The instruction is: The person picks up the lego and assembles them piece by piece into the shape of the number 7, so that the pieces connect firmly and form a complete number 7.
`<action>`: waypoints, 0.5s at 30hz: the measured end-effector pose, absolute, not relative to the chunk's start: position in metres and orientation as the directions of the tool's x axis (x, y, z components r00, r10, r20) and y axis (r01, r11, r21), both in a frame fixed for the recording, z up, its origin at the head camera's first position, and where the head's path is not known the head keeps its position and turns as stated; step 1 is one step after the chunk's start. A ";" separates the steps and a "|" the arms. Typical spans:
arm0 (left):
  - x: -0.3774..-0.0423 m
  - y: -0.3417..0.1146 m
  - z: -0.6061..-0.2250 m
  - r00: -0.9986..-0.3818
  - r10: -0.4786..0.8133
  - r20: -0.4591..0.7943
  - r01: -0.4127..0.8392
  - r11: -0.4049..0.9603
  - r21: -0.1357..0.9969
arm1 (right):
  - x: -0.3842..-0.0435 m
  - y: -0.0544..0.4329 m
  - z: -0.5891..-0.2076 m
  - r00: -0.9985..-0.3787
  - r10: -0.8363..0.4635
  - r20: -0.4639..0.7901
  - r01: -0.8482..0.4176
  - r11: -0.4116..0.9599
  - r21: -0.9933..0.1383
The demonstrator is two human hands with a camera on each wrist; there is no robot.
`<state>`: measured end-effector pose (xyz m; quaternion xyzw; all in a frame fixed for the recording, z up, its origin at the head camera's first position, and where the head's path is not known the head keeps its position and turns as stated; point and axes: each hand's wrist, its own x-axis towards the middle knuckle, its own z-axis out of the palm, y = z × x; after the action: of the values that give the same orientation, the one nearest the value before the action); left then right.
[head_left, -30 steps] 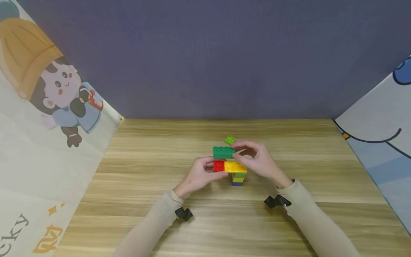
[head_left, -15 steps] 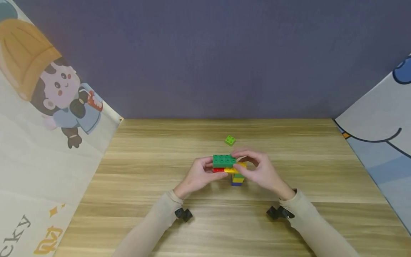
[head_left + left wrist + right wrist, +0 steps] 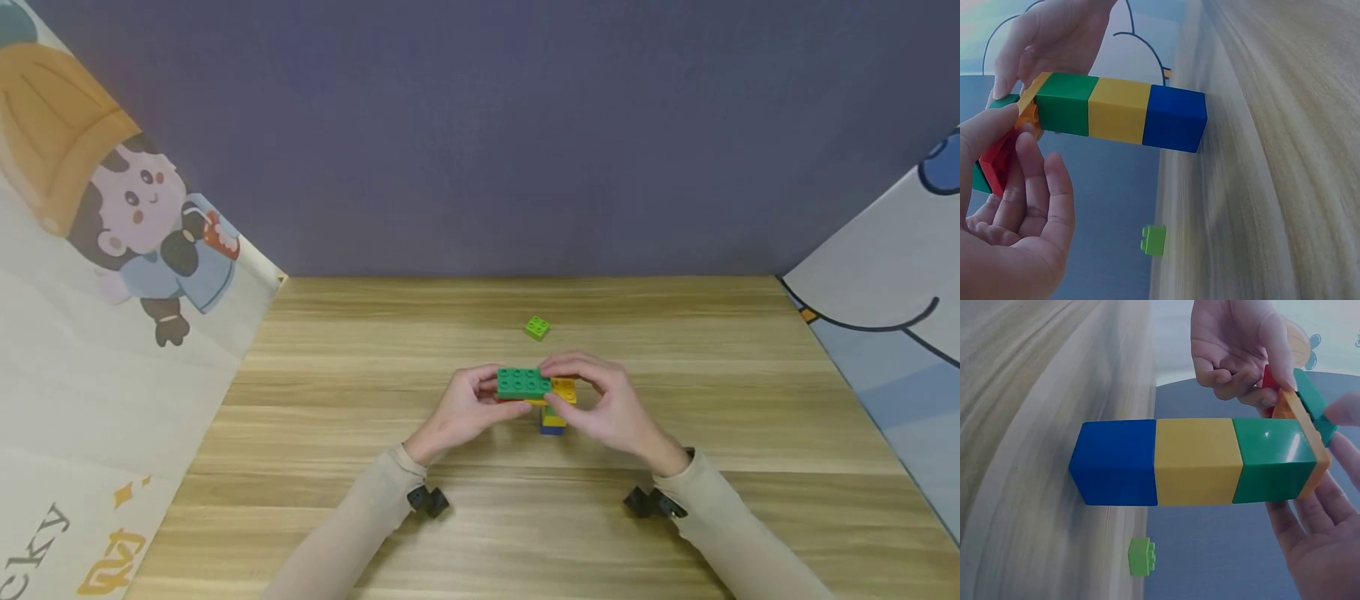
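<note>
A small tower stands upright on the wooden table, with a blue brick (image 3: 1113, 464) at the bottom, then a yellow brick (image 3: 1197, 461) and a green brick (image 3: 1274, 459). Across its top lies a thin yellow plate (image 3: 565, 389), reaching out to the left. Beside that plate, a red brick (image 3: 999, 164) is pinched between thumb and fingers of my left hand (image 3: 461, 414). My right hand (image 3: 611, 408) pinches the right end of a long green brick (image 3: 522, 382), which lies over the red brick and part of the yellow plate, covering most of the red from above.
A lime-green brick (image 3: 537, 327) lies alone on the table (image 3: 360, 350) behind the tower. A dark panel (image 3: 480, 150) rises at the table's back edge. Printed panels (image 3: 67, 350) with cartoon figures flank both sides.
My right hand has brought the long green brick down and nearer, from behind the red brick and yellow plate to over them. The left hand keeps its place.
</note>
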<state>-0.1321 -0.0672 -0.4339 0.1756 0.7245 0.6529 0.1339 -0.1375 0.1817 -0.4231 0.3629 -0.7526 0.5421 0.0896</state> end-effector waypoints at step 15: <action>-0.131 -0.066 -0.430 -0.903 0.426 0.047 0.095 0.092 0.991 | -0.138 0.173 -0.423 -0.672 -0.434 0.600 -0.722 0.205 -0.661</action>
<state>-0.1312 -0.0663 -0.4301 0.1791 0.7277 0.6497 0.1275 -0.1381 0.1733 -0.4234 0.3787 -0.7628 0.5042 0.1429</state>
